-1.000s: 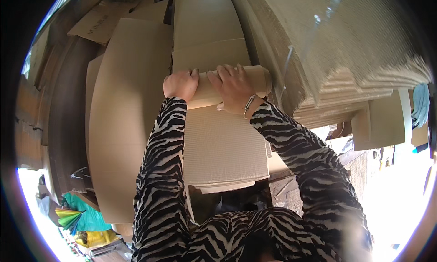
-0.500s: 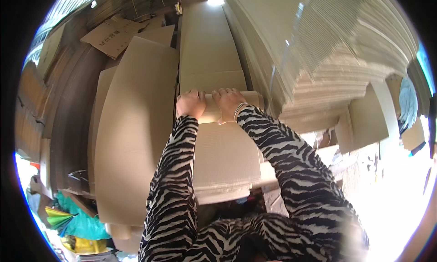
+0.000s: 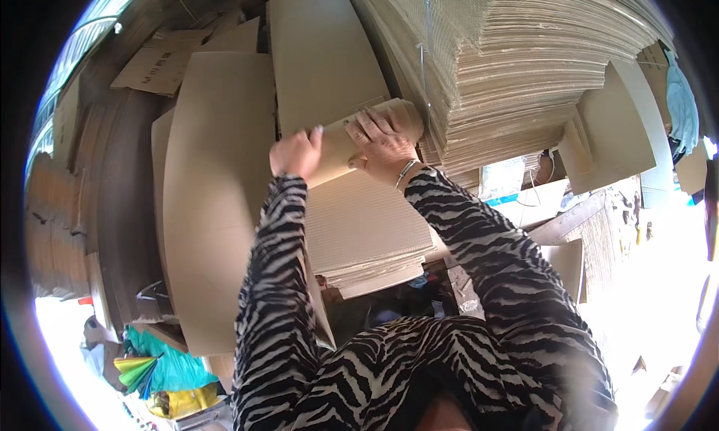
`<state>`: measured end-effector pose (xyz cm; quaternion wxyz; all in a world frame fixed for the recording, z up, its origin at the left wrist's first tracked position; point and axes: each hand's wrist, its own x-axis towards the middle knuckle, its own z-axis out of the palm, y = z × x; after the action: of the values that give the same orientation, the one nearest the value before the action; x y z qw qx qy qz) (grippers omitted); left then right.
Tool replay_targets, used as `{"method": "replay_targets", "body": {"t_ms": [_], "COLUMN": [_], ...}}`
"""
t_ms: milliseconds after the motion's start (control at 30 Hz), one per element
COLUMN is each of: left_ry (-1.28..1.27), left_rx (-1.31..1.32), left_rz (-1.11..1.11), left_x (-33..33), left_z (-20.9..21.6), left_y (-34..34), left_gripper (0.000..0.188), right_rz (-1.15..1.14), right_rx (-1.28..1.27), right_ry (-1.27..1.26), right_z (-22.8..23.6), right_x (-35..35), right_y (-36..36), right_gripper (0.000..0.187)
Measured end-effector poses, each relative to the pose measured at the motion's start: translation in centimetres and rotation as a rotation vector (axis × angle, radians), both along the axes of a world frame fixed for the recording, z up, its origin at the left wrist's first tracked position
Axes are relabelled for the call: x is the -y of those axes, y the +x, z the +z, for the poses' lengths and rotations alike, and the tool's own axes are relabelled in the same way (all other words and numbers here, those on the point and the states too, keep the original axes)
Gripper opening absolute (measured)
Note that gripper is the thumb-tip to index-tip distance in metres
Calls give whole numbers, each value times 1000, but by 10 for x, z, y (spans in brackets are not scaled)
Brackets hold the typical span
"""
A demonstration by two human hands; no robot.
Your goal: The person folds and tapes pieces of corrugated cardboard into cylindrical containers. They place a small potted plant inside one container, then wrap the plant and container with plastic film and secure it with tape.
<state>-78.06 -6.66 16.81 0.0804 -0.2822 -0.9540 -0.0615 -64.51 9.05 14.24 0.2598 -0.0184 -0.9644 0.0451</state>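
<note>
Two bare hands are positioned at a rolled sheet of tan cardboard (image 3: 335, 157). The roll lies crosswise over the far part of a stack of ribbed cardboard sheets (image 3: 368, 225), in the middle of the scene.

Left hand (image 3: 296, 154): located at the left end of the roll, fingers curled nearly closed, thumb raised. The outline is slightly blurred; whether the fingers grip the roll's edge cannot be told. Right hand (image 3: 383, 146): partly open, palm down, with the fingers laid over the top of the roll and the thumb apart on the near side. A bracelet (image 3: 405, 174) encircles the right wrist.

Compared with the frame half a second earlier, the roll stands at a steeper slant: its right end now points farther away, whereas it previously lay almost level across the stack. The gap between the hands is wider, and the right-hand fingers are more spread. The camera view has also shifted, exposing more layered edges of the tall cardboard stack (image 3: 524, 94) at the right.

Adjacent items: a large cardboard panel (image 3: 217, 199) extends along the left side; a long flat sheet (image 3: 322, 49) lies beyond the roll.
</note>
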Motion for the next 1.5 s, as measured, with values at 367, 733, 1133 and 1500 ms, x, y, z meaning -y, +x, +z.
{"method": "replay_targets", "body": {"t_ms": [367,733,1133,1500], "left_ry": [2,-114,202,641], "left_rx": [35,-17,885,2092], "left_rz": [-119,-615,-679,-315], "left_x": [-53,-51,12,53], "left_z": [8,9,18,-10], "left_y": [-55,-45,2,251], "left_gripper": [40,110,100,75], "right_rz": [-2,-182,-354,-500], "right_rx": [254,433,118,-377], "right_ry": [-1,69,-730,-999], "right_z": [12,18,1,26], "right_x": [-51,-54,66,64], "right_y": [-95,-79,146,301], "right_gripper": [79,91,108,112]}}
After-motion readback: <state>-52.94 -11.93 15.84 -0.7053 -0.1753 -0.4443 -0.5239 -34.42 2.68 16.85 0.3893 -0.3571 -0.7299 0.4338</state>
